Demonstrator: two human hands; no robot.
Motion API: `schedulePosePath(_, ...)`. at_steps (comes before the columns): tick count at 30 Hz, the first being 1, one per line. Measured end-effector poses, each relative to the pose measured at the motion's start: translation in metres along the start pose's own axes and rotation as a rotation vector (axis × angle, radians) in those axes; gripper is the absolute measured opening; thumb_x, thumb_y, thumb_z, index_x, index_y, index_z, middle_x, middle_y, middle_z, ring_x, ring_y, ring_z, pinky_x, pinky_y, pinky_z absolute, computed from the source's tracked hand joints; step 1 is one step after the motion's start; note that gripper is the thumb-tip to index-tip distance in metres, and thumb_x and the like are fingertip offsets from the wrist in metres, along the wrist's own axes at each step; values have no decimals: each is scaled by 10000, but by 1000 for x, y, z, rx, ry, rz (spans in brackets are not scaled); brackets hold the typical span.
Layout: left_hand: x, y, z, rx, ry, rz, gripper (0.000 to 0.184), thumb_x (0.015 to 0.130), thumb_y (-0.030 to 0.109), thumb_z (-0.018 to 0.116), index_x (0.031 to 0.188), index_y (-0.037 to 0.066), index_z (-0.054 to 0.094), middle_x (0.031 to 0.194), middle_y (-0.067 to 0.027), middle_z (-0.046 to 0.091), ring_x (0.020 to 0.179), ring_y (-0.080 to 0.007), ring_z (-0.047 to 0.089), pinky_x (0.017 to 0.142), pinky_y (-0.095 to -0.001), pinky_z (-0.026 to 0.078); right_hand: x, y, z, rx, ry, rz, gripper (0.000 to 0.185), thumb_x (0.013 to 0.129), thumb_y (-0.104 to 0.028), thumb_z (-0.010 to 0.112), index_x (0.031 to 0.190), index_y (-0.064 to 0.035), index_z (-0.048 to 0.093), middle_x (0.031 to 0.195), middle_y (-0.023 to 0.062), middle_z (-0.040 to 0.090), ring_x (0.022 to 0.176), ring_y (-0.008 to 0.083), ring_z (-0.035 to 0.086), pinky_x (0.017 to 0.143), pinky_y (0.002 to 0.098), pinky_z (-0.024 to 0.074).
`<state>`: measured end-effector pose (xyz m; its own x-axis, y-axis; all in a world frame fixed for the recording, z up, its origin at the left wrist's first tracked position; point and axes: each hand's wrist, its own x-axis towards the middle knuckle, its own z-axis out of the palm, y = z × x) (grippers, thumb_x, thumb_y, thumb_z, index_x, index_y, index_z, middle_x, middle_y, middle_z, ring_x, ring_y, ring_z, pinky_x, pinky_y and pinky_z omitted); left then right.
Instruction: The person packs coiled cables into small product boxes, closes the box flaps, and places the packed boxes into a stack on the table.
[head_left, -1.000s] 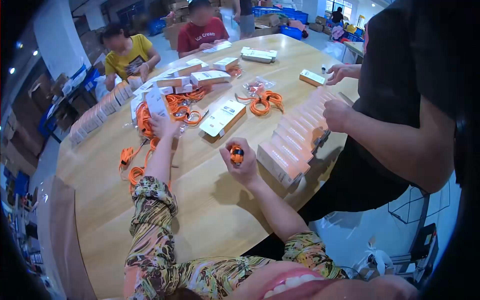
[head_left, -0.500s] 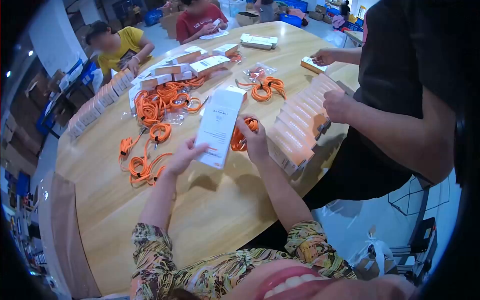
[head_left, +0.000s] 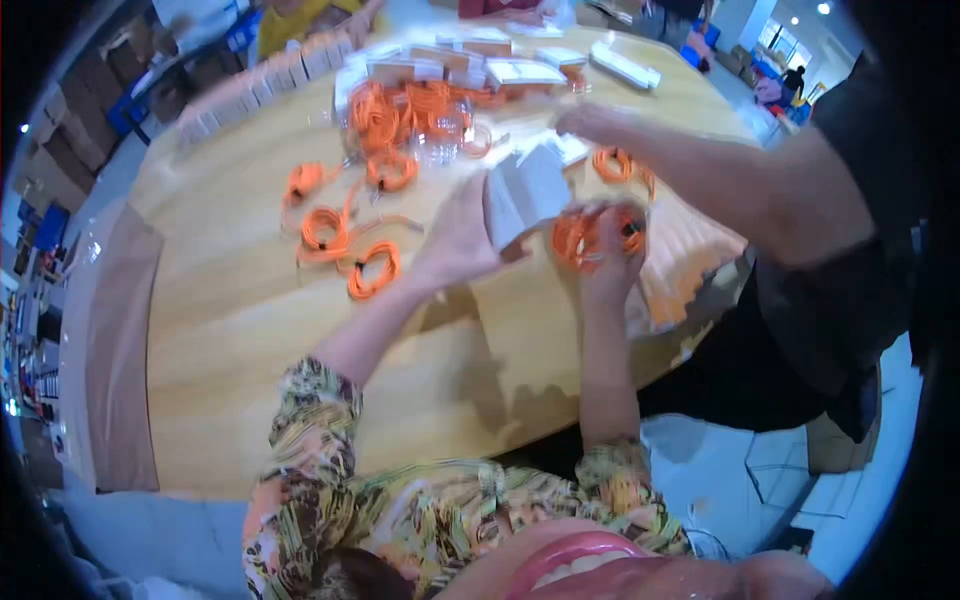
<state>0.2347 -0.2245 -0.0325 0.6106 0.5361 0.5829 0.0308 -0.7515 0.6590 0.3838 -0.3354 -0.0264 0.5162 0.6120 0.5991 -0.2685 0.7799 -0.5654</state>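
My left hand grips a white box, tilted and blurred, above the table. To its right, my right hand is closed around a coiled orange cable, close beside the box. Whether the near end of the box is open, I cannot tell. Several loose orange coils, one of them a small cable coil, lie on the table left of my left hand. A row of overlapping orange-and-white boxes lies just right of my right hand.
The wooden table bears a heap of orange cables with white boxes behind it. Boxes stand in a row along the far left edge. A co-worker's arm reaches in from the right. Other people sit across the table.
My view has shifted. The white box has tilted from showing its broad printed face and is now near the cable coil in my right hand. The co-worker's arm now reaches farther across the table.
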Motion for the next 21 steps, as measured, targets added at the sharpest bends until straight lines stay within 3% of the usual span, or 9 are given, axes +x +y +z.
schedulePosePath(1, 1, -2, -1, 76, 86, 117, 788, 610, 286, 801, 1265, 14, 458, 1061, -192, 581, 961, -377, 555, 860, -446, 445, 3, -13, 8, -86, 9, -42, 143, 941, -99, 586, 1076, -111, 544, 942, 114, 637, 902, 272, 629, 828, 399, 521)
schedulePosePath(5, 0, -13, 1, 596, 118, 156, 784, 628, 334, 763, 1286, 56, 439, 1070, -159, 530, 874, -321, 528, 781, -412, 421, 27, -24, 23, -143, -108, -192, 154, 955, -151, 581, 1094, -93, 551, 949, 111, 640, 905, 276, 631, 869, 401, 511)
schedulePosePath(8, 1, -3, 1, 571, 136, 224, 785, 641, 332, 754, 1306, 76, 427, 1077, -140, 508, 910, -317, 508, 819, -407, 398, 30, -29, 37, -301, -185, -123, 216, 935, -194, 620, 1120, -94, 568, 1026, 83, 643, 928, 221, 618, 919, 336, 473)
schedulePosePath(10, 0, 7, -2, 499, 148, 233, 773, 641, 319, 734, 1315, 91, 429, 1075, -135, 509, 943, -319, 488, 849, -410, 377, 32, -25, 32, -814, -196, -64, 156, 926, -153, 626, 1043, -77, 557, 1000, 96, 693, 934, 209, 658, 870, 317, 520)
schedulePosePath(13, 1, 11, -7, 536, 106, 247, 831, 603, 285, 806, 1309, 90, 415, 1139, -113, 522, 987, -304, 514, 863, -401, 373, 44, -18, 20, -627, -269, -141, 173, 925, -179, 618, 1062, -82, 577, 1018, 83, 687, 944, 202, 645, 948, 329, 477)
schedulePosePath(15, 0, 14, -3, 480, 152, 289, 819, 606, 296, 803, 1298, 77, 424, 1140, -123, 520, 996, -308, 504, 876, -403, 372, 36, -24, 17, -373, 42, 215, 241, 905, -199, 640, 1104, -78, 577, 1073, 98, 665, 967, 210, 625, 973, 354, 444)
schedulePosePath(18, 4, 27, -8, 495, 15, 163, 751, 633, 311, 720, 1294, 80, 447, 1137, -118, 510, 995, -301, 480, 872, -400, 344, 33, 4, -7, -676, -88, 42, 412, 845, -260, 712, 1175, -61, 569, 1135, 131, 638, 982, 244, 613, 944, 381, 443)
schedulePosePath(20, 1, 16, -6, 438, 175, 286, 755, 639, 344, 747, 1272, 53, 457, 1138, -124, 516, 993, -303, 491, 852, -402, 370, 40, -3, -1, -1178, -326, -307, 577, 788, -315, 759, 1242, -32, 543, 1197, 150, 610, 1005, 282, 604, 898, 386, 459)
schedulePosePath(21, 1, 18, -5, 429, 177, 313, 755, 639, 344, 747, 1272, 53, 457, 1138, -124, 516, 993, -303, 491, 852, -402, 370, 38, -13, 8, -1192, -314, -330, 577, 788, -315, 759, 1242, -32, 543, 1197, 150, 610, 1005, 282, 604, 898, 386, 459)
